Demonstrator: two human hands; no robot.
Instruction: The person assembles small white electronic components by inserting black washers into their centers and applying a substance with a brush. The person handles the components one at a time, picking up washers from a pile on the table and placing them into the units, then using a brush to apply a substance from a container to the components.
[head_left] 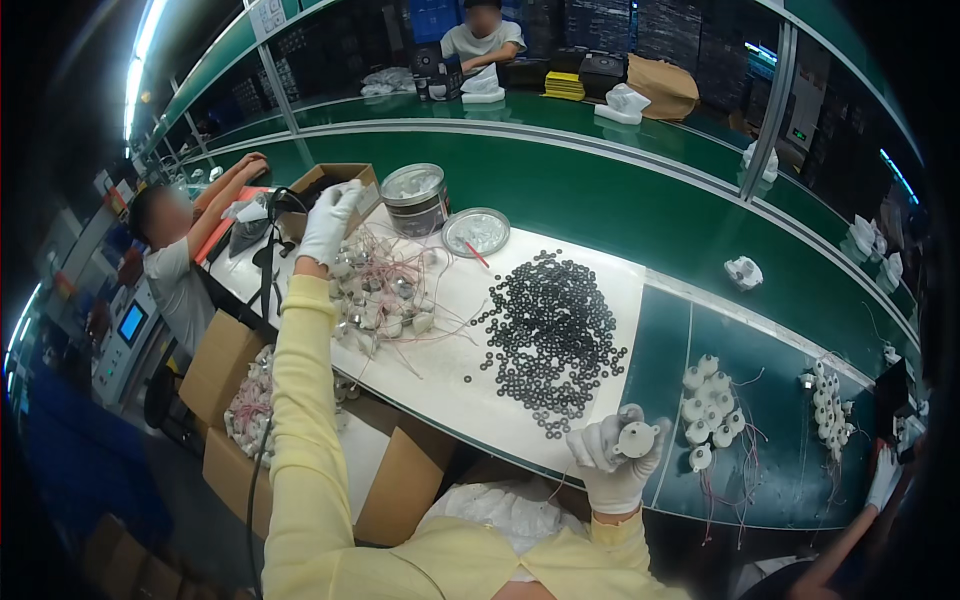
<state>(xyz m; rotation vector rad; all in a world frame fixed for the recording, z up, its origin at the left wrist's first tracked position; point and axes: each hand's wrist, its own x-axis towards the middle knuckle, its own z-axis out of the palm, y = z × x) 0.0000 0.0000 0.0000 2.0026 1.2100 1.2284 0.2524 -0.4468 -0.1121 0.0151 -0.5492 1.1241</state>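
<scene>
My right hand (612, 462), in a white glove, grips a small round white motor (636, 440) with its flat face turned up. The motor is held over the table's front edge, just below a wide spread of small black rings (552, 335). Farther left, my gloved left hand (330, 225) is raised beside an open cardboard box (352, 178). Its fingers are drawn together, and whatever may be between them is too small to make out. Below that hand lies a heap of motors with pink wires (385, 290).
An open tin (414, 198) stands behind its lid (476, 232), which holds clear grease-like stuff and a red stick. Grouped white motors (712, 405) sit at right. A carton of motors (250, 400) stands lower left. Co-workers are at left, across, and at right. A green conveyor (580, 165) runs behind.
</scene>
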